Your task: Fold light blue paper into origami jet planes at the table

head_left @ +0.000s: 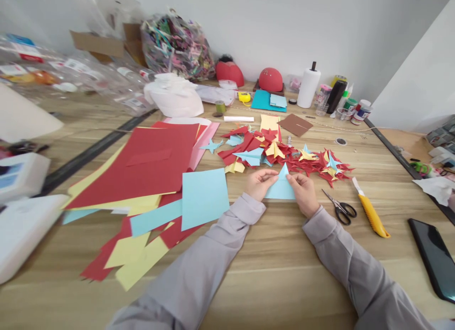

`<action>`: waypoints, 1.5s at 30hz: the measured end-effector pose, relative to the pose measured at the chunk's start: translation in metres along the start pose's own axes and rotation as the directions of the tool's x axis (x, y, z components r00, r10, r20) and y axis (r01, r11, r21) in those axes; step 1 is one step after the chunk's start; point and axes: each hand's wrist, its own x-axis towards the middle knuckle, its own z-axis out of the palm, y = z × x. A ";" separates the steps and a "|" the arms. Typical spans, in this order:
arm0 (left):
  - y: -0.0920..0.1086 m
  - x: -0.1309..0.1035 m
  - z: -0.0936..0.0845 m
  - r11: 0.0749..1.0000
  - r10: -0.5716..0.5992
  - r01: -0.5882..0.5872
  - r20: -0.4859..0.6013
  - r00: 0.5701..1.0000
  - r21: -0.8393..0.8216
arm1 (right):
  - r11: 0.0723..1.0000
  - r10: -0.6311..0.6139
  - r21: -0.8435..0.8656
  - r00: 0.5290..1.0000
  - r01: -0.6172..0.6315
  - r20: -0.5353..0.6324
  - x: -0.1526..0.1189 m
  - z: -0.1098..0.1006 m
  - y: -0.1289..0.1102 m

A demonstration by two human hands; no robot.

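A light blue sheet (pixel 280 189), folded to a point at its top, lies between my hands. My left hand (pixel 261 184) pinches its left side with thumb and fingers. On the right side, my right hand (pixel 303 192) pinches it near the peak. Just beyond is a pile of folded red, yellow and blue paper shapes (pixel 245 147). A square blue sheet (pixel 205 198) rests left of my left forearm, overlapping other cut pieces. Black-handled scissors (pixel 343 210) and a yellow utility knife (pixel 373 214) are right of my right hand.
Large red sheets (pixel 149 164) are stacked at the left. A black phone (pixel 433 259) is at the right edge. Along the back stand a white roll (pixel 308 88), a bag of colourful scraps (pixel 176 45), plastic bottles and small jars.
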 end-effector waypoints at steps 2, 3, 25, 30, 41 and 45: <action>-0.001 0.001 0.000 1.000 0.006 -0.006 -0.016 1.000 -0.005 | 1.000 -0.007 -0.008 1.000 0.007 0.008 0.000 0.000 0.000; -0.001 0.001 0.001 1.000 0.012 -0.013 -0.024 1.000 -0.009 | 1.000 -0.013 -0.015 1.000 0.013 0.018 -0.001 0.000 0.000; -0.007 0.004 -0.001 0.988 0.100 -0.088 -0.090 0.991 0.126 | 0.995 -0.091 -0.031 0.995 0.092 0.044 -0.004 -0.001 0.000; -0.007 0.004 -0.001 0.991 0.072 -0.061 -0.096 0.993 0.117 | 0.995 -0.091 -0.034 0.995 0.093 0.046 -0.004 -0.002 -0.001; -0.004 0.002 -0.001 0.997 -0.001 -0.003 -0.055 0.998 -0.080 | 0.993 -0.107 -0.045 0.992 0.110 0.066 -0.001 -0.001 0.001; 0.001 -0.001 0.001 0.997 -0.003 -0.002 -0.058 0.998 -0.083 | 0.996 -0.071 -0.049 0.994 0.075 0.081 -0.003 -0.001 -0.003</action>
